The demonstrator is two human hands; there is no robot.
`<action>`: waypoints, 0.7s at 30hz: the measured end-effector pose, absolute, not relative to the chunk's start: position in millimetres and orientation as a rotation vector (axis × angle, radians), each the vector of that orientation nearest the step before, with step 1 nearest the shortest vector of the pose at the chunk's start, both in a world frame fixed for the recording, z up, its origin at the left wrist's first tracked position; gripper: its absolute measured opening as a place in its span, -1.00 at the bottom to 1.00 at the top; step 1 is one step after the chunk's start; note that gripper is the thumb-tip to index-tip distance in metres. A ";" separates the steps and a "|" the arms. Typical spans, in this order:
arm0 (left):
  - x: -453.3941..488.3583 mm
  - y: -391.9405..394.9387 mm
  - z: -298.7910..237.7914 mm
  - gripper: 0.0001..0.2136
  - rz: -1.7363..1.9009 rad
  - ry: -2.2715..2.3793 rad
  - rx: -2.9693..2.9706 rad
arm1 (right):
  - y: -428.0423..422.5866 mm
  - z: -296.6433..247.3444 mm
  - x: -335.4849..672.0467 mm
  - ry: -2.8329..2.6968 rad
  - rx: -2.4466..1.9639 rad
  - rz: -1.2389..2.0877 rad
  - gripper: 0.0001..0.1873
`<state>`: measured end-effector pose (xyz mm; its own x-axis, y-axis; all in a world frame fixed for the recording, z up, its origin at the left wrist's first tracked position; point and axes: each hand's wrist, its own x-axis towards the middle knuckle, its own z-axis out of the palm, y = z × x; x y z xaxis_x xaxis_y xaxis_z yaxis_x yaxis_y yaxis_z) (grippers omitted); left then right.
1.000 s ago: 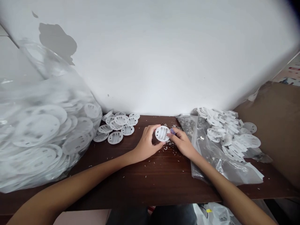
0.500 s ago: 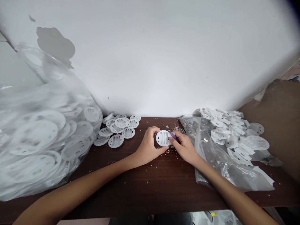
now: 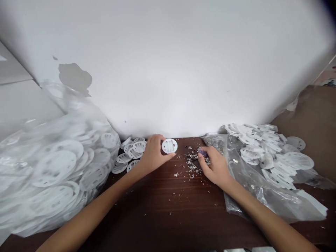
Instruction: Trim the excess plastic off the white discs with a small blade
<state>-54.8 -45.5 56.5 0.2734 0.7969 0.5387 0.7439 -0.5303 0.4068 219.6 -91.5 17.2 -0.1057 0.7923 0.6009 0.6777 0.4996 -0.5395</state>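
Note:
My left hand (image 3: 154, 154) is shut on a round white slotted plastic disc (image 3: 169, 146), gripping its edge with the fingers and thumb. A few centimetres to the right, my right hand (image 3: 214, 165) pinches a small purple object (image 3: 202, 152), whose shape is mostly hidden by the fingers. Those fingertips sit over a scattered heap of tiny metal pieces (image 3: 193, 162) on the dark wooden table (image 3: 168, 213). Nothing links the hands now.
A large clear bag of white discs (image 3: 55, 168) fills the left side. Loose discs (image 3: 132, 151) lie beside it, partly behind my left hand. To the right are a clear plastic bag (image 3: 252, 190) and a heap of white plastic pieces (image 3: 265, 148). Brown cardboard (image 3: 315, 122) and a white wall border the table.
My hands have separated: the left has carried the disc leftward, off the right hand, and the right has moved down to the metal pieces, still holding the purple object.

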 end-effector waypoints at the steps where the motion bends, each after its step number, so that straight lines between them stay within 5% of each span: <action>1: -62.2 -43.3 62.8 -0.45 1.106 1.547 2.413 | -91.3 17.9 220.5 -1.849 -1.229 0.134 -0.79; 7: -118.2 -36.4 93.9 -0.38 1.030 1.996 2.161 | -89.0 22.0 224.4 -1.909 -1.260 0.032 -0.68; 12: -155.9 -24.7 78.1 -0.55 0.898 2.094 2.255 | -77.7 32.0 239.2 -1.912 -1.352 -0.022 -0.64; 21: -132.8 -28.3 58.3 -0.67 0.963 2.053 2.479 | -55.5 73.1 332.2 -1.462 -2.282 -0.187 -0.50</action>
